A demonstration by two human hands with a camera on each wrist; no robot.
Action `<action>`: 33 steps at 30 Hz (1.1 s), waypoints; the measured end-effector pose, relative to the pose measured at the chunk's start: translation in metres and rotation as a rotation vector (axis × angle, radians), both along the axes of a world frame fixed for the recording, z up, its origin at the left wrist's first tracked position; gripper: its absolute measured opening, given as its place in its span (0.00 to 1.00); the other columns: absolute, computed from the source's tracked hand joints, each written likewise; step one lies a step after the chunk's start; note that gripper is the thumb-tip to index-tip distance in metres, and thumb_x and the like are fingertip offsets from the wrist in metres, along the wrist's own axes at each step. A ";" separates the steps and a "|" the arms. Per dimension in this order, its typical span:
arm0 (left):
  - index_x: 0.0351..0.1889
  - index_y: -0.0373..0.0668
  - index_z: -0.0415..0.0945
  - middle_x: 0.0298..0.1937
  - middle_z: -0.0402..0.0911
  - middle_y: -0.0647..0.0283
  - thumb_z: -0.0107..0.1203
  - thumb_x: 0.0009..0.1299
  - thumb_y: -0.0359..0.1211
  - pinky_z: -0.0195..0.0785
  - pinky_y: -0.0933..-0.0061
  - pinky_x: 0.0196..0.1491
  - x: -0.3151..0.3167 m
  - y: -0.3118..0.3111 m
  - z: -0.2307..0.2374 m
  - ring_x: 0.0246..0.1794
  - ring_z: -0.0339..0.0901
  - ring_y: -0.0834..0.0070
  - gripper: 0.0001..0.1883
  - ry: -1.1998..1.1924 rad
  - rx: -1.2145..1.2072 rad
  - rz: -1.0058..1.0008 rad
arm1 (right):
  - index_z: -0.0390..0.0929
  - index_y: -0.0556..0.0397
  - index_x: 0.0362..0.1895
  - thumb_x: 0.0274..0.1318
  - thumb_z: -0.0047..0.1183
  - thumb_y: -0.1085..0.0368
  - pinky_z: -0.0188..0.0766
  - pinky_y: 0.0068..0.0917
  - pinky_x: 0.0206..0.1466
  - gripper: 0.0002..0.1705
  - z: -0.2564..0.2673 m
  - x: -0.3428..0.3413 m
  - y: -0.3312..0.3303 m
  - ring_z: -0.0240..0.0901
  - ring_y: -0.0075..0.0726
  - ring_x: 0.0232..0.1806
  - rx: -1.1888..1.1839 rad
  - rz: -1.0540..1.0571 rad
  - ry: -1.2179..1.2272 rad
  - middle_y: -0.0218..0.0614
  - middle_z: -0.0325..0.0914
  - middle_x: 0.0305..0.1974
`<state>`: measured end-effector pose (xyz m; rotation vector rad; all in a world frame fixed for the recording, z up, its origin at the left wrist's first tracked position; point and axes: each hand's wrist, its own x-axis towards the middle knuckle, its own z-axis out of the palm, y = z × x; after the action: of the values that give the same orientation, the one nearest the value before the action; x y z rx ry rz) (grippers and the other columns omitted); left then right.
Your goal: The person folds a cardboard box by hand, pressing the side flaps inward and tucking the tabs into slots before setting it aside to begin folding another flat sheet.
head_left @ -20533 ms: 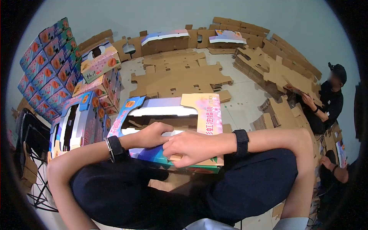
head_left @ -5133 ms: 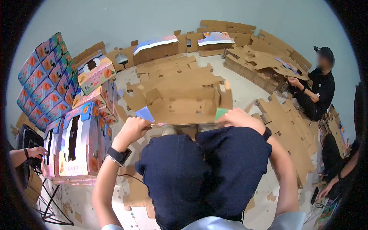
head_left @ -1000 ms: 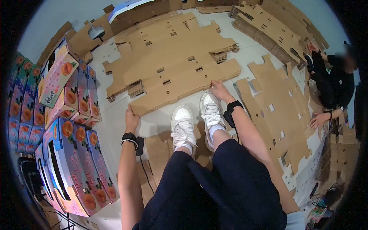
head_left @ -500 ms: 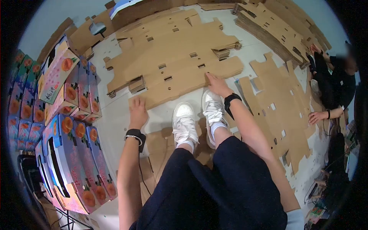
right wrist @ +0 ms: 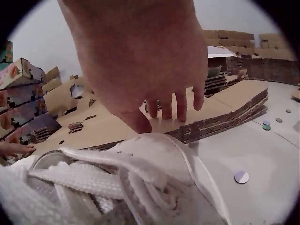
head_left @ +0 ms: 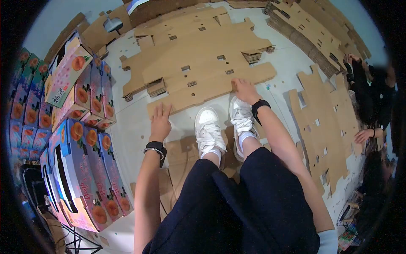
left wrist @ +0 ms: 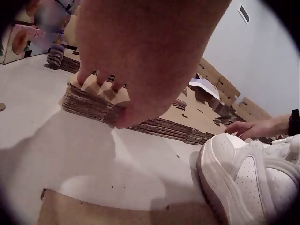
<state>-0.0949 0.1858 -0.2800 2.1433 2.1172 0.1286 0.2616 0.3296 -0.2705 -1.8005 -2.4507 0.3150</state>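
A stack of flat die-cut cardboard box blanks (head_left: pixel 169 70) lies on the floor in front of my feet, plain brown side up. My left hand (head_left: pixel 160 125) rests at its near left corner. In the left wrist view the fingertips touch the top sheet and the thumb (left wrist: pixel 124 118) lies against the layered edge. Farther right along the same edge, my right hand (head_left: pixel 246 91) touches the stack. Extended fingers (right wrist: pixel 180 108) reach onto the top sheet in the right wrist view, the thumb close to the edge. Neither hand has lifted a sheet.
White shoes (head_left: pixel 209 127) stand between my hands. Printed peach boxes (head_left: pixel 91 178) are piled at the left. More cardboard blanks (head_left: pixel 327 122) lie at the right, near another person's hand (head_left: pixel 363 135). A cardboard piece (head_left: pixel 186 148) lies under my feet.
At 20.5 s my hands worked on a printed box; at 5.1 s they held an open brown one. Since 1.0 s ago, my left fingers have moved from the edge onto the stack's top.
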 end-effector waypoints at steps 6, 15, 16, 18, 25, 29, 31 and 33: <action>0.70 0.59 0.54 0.72 0.47 0.47 0.50 0.57 0.23 0.48 0.56 0.69 -0.007 0.006 -0.007 0.70 0.48 0.46 0.40 -0.050 0.017 -0.024 | 0.66 0.44 0.55 0.50 0.51 0.60 0.58 0.47 0.61 0.26 0.010 0.000 -0.005 0.62 0.46 0.61 0.028 0.052 -0.064 0.39 0.68 0.57; 0.68 0.36 0.52 0.72 0.42 0.39 0.53 0.59 0.27 0.41 0.59 0.71 -0.031 0.009 -0.052 0.72 0.42 0.44 0.37 -0.514 0.251 0.209 | 0.61 0.41 0.65 0.56 0.48 0.51 0.47 0.50 0.69 0.32 0.038 -0.034 -0.049 0.48 0.49 0.70 0.165 0.297 0.265 0.37 0.54 0.68; 0.68 0.37 0.52 0.72 0.41 0.40 0.53 0.58 0.26 0.40 0.60 0.71 -0.030 0.007 -0.050 0.72 0.42 0.44 0.38 -0.517 0.233 0.199 | 0.59 0.41 0.66 0.57 0.47 0.50 0.43 0.53 0.70 0.33 0.030 -0.025 -0.060 0.43 0.50 0.71 0.011 0.265 0.128 0.38 0.49 0.70; 0.69 0.37 0.52 0.72 0.41 0.40 0.54 0.57 0.25 0.38 0.61 0.72 -0.038 0.005 -0.047 0.72 0.42 0.45 0.39 -0.511 0.222 0.194 | 0.57 0.41 0.67 0.57 0.46 0.49 0.39 0.56 0.70 0.34 0.021 -0.016 -0.068 0.39 0.51 0.73 -0.137 0.238 0.000 0.38 0.44 0.72; 0.69 0.38 0.52 0.72 0.45 0.42 0.54 0.56 0.25 0.40 0.61 0.72 -0.062 -0.006 -0.025 0.73 0.43 0.50 0.40 -0.650 0.026 0.110 | 0.59 0.41 0.66 0.56 0.47 0.48 0.45 0.59 0.68 0.34 0.017 -0.010 -0.067 0.42 0.51 0.72 -0.157 0.255 -0.003 0.38 0.45 0.71; 0.68 0.40 0.54 0.70 0.52 0.44 0.53 0.59 0.26 0.42 0.60 0.71 -0.083 -0.033 0.011 0.72 0.46 0.51 0.37 -0.469 0.049 0.152 | 0.71 0.45 0.58 0.54 0.47 0.53 0.60 0.44 0.63 0.26 0.046 -0.006 -0.039 0.65 0.47 0.60 -0.388 0.408 -0.048 0.46 0.70 0.57; 0.67 0.40 0.57 0.70 0.53 0.48 0.51 0.62 0.26 0.42 0.59 0.71 -0.097 -0.048 0.055 0.72 0.47 0.54 0.33 -0.518 0.259 0.195 | 0.79 0.51 0.44 0.52 0.48 0.58 0.70 0.41 0.51 0.17 0.103 -0.033 -0.028 0.75 0.50 0.46 -0.262 0.445 -0.048 0.49 0.78 0.42; 0.66 0.39 0.59 0.68 0.57 0.49 0.50 0.62 0.25 0.45 0.61 0.69 -0.124 -0.056 0.117 0.71 0.51 0.55 0.31 -0.513 0.442 0.134 | 0.78 0.55 0.36 0.51 0.49 0.61 0.72 0.43 0.42 0.13 0.189 -0.065 -0.042 0.76 0.52 0.39 -0.014 0.557 -0.028 0.48 0.79 0.35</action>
<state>-0.2185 0.1297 -0.1632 1.8692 2.0381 1.1200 0.1968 0.2877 -0.0817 -1.0935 -2.9322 0.3400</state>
